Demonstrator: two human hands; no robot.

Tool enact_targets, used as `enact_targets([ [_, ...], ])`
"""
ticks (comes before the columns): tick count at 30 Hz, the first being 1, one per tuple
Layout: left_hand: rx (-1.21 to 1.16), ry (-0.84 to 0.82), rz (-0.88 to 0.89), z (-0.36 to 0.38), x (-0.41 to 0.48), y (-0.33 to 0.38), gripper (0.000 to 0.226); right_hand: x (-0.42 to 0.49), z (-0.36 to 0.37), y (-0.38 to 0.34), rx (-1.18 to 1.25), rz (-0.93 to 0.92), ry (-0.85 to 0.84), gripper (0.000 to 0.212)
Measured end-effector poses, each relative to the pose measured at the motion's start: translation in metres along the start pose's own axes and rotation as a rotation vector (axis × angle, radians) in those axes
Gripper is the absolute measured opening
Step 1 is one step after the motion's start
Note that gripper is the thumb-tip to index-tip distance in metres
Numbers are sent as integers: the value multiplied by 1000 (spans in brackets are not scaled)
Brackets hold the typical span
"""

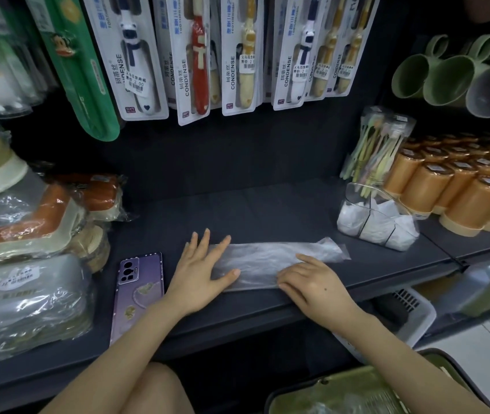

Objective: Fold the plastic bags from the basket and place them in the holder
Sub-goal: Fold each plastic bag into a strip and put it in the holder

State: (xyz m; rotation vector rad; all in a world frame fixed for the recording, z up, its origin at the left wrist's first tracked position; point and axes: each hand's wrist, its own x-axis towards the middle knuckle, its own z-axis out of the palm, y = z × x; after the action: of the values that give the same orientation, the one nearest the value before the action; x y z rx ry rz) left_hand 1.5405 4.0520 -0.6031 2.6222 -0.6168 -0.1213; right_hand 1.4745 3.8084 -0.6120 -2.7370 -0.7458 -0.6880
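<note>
Both forearms reach in from six o'clock over a dark shelf (267, 204). The left hand (205, 270) lies palm down, fingers straight and spread, pressing the left end of a long folded plastic bag (267, 256). The right hand (312, 285) rests flat on the bag's near edge and seems to press, not pinch. The bag's far end points toward the clear holder (378, 222) at two o'clock. A green basket (342, 394) is cut off at five o'clock.

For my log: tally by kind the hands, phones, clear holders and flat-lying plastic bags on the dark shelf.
Hands: 2, left hand and right hand
phone: 1
clear holder: 1
plastic bag: 1
Total: 5
</note>
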Motion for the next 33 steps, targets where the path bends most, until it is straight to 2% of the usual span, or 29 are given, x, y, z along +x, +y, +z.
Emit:
enact_targets([
  [1, 15, 68, 61, -4, -5, 2, 103, -3, -3, 0, -4, 14, 1, 26],
  [3, 28, 139, 201, -11, -19, 7, 94, -11, -11, 0, 4, 62, -6, 24],
  [5, -24, 35, 269, -18, -30, 11, 86, -18, -21, -1, 39, 129, -43, 23],
  [7, -33, -100, 266, -18, -34, 10, 79, -16, -32, -3, 113, 231, -122, 22],
  [9, -110, -81, 184, -16, -28, 8, 54, -7, -38, -4, 222, 371, -215, 17],
  [11, -248, -36, 99, -17, -17, 6, 13, 4, -40, -2, 319, 495, -283, 23],
  [13, -323, -31, 43, -17, -7, 3, 21, 12, -40, 3, 334, 596, -312, 30],
  [16, -340, 28, -81, -16, 5, 1, 23, 21, -36, 11, 338, 686, -336, 29],
  [20, -286, 91, -217, -11, 15, 3, 31, 28, -28, 15, 283, 707, -382, 18],
  [25, -224, 101, -342, -14, 25, 11, 23, 33, -23, 15, 211, 719, -407, 22],
  [27, -198, 117, -415, -16, 25, 17, 30, 34, -23, 15, 209, 722, -414, 21],
  [28, -108, 169, -429, -17, 24, 20, 35, 34, -23, 15, 210, 721, -420, 20],
  [29, 19, 274, -391, -16, 22, 21, 38, 35, -23, 15, 209, 719, -432, 18],
  [31, 209, 479, -175, -9, 15, 26, 32, 35, -22, 16, 199, 715, -448, 17],
  [32, 245, 553, -44, -2, 11, 29, 30, 35, -22, 17, 199, 715, -448, 18],
  [33, 244, 559, 55, 5, 8, 34, 34, 35, -21, 17, 204, 717, -448, 18],
])
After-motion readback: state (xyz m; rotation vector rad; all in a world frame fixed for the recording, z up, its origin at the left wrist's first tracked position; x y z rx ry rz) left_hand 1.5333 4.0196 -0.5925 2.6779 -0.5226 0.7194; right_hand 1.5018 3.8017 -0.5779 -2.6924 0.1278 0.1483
